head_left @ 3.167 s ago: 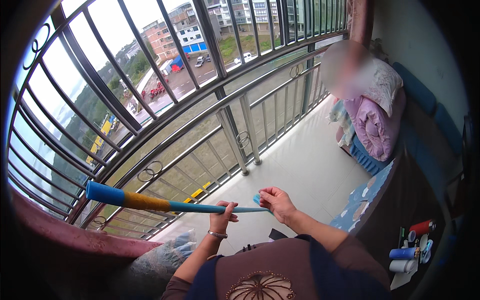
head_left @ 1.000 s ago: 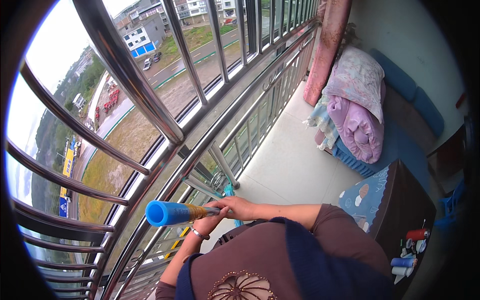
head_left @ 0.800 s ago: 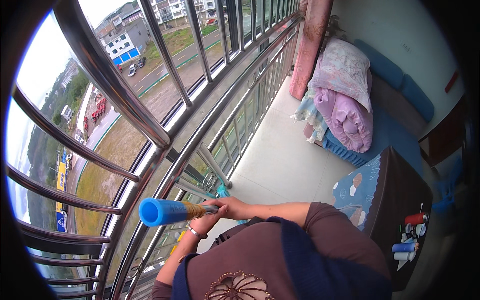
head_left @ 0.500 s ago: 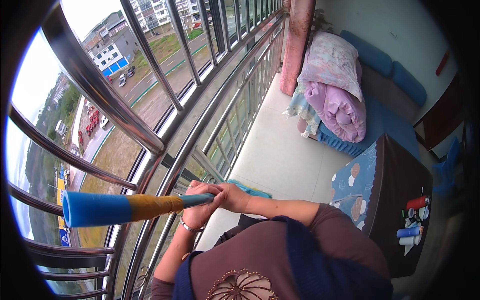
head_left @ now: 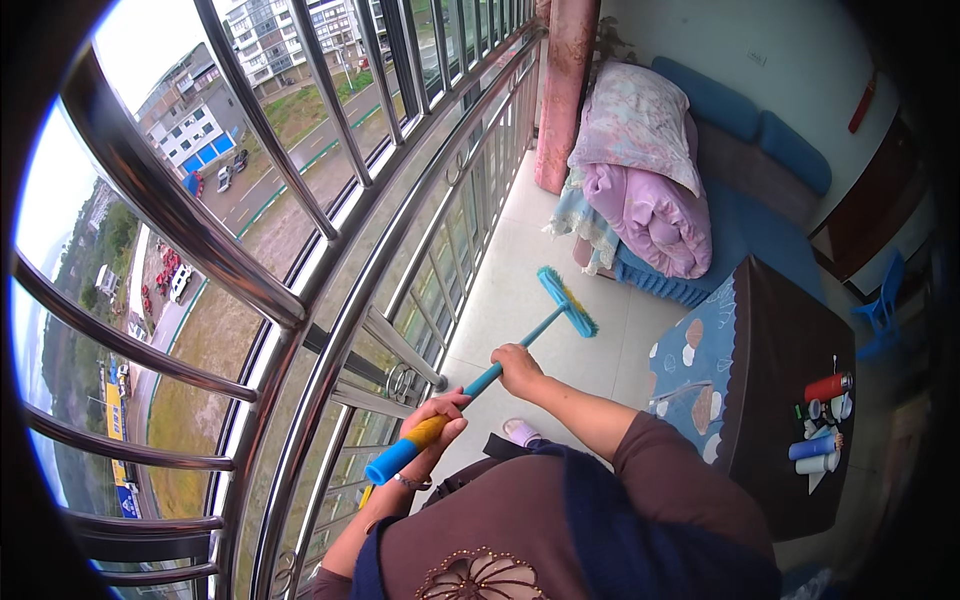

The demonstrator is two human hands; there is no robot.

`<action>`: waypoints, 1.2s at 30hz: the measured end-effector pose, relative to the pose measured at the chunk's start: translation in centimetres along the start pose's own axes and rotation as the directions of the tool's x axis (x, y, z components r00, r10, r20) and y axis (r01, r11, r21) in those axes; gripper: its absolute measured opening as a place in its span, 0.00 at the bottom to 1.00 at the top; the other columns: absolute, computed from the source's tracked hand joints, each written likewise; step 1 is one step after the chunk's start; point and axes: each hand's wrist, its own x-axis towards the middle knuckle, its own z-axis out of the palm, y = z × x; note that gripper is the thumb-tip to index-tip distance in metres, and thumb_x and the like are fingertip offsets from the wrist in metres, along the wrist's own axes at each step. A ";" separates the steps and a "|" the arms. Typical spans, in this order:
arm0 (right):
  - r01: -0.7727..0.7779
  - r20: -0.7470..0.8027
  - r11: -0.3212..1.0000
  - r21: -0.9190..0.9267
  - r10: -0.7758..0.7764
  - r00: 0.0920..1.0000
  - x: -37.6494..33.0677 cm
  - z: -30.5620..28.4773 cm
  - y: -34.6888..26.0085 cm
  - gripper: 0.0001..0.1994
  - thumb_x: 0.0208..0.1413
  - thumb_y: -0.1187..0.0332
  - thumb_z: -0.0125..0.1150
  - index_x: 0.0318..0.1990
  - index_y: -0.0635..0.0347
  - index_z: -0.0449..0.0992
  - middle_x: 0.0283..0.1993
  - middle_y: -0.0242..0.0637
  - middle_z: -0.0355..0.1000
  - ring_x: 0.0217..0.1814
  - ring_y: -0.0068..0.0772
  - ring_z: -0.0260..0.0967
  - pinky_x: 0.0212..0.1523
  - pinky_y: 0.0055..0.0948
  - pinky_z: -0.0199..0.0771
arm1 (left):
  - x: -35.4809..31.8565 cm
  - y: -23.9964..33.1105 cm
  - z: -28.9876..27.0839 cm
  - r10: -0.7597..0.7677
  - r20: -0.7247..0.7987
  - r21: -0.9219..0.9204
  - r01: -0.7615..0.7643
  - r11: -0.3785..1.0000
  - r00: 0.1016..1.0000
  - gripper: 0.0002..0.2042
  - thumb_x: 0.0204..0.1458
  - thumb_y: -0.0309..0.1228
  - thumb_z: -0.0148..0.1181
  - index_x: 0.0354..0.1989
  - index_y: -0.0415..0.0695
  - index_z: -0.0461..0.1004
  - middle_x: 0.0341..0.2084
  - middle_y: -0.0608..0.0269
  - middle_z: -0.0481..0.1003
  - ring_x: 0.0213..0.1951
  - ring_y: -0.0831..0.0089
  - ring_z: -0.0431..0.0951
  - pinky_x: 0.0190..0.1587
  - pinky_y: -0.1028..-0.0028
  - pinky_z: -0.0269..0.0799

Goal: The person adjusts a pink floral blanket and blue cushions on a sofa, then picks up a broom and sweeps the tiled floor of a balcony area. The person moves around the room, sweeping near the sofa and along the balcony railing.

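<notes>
A long-handled floor brush has a blue-green pole (head_left: pixel 484 381) with yellow wrapping and a bright blue grip at its near end. My left hand (head_left: pixel 436 420) is wrapped round the pole near the yellow part. Farther down the pole, my right hand (head_left: pixel 519 371) grips it closed. The brush head (head_left: pixel 568 302), teal with some yellow bristles, rests on the pale tiled floor (head_left: pixel 505 290) ahead of me. Its pole slants from the lower left up to the head.
Metal railings (head_left: pixel 390 250) run along my left, with a street outside. A pink pillar (head_left: pixel 563 110) stands at the far end. The blue sofa (head_left: pixel 765 240) carries folded bedding (head_left: pixel 650 215). To my right is a dark-covered table (head_left: pixel 780 420) with bottles; beyond it, a blue chair (head_left: pixel 883 305).
The pole's near end has dropped and swung down toward me. My hands have moved apart along it, the right one farther forward. The brush head has moved forward and right across the floor.
</notes>
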 end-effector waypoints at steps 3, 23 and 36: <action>-0.009 0.021 0.995 0.099 0.007 1.000 -2.3 2.1 0.0 0.06 0.40 0.76 0.56 0.29 0.58 0.70 0.32 0.46 0.68 0.41 0.51 0.66 0.41 0.43 0.67 | 0.2 -1.8 1.1 -0.079 0.021 0.010 0.079 0.997 0.997 0.06 0.46 0.25 0.63 0.28 0.42 0.70 0.40 0.56 0.74 0.53 0.64 0.68 0.55 0.66 0.61; -0.114 0.353 0.889 0.443 -0.057 0.934 2.0 -4.4 7.2 0.06 0.44 0.67 0.57 0.28 0.57 0.69 0.28 0.41 0.71 0.33 0.42 0.70 0.34 0.35 0.68 | 14.1 -0.5 8.4 0.132 0.189 0.142 -0.160 0.977 0.973 0.14 0.52 0.30 0.53 0.16 0.42 0.62 0.18 0.61 0.70 0.26 0.71 0.71 0.34 0.72 0.68; 0.005 0.199 0.810 0.587 -0.151 0.968 10.3 -12.9 13.8 0.06 0.43 0.70 0.57 0.24 0.59 0.66 0.24 0.41 0.68 0.28 0.40 0.66 0.30 0.32 0.66 | 27.4 3.3 14.6 0.273 0.214 0.210 -0.318 0.925 0.938 0.12 0.51 0.27 0.53 0.16 0.41 0.64 0.14 0.61 0.69 0.21 0.71 0.71 0.25 0.74 0.66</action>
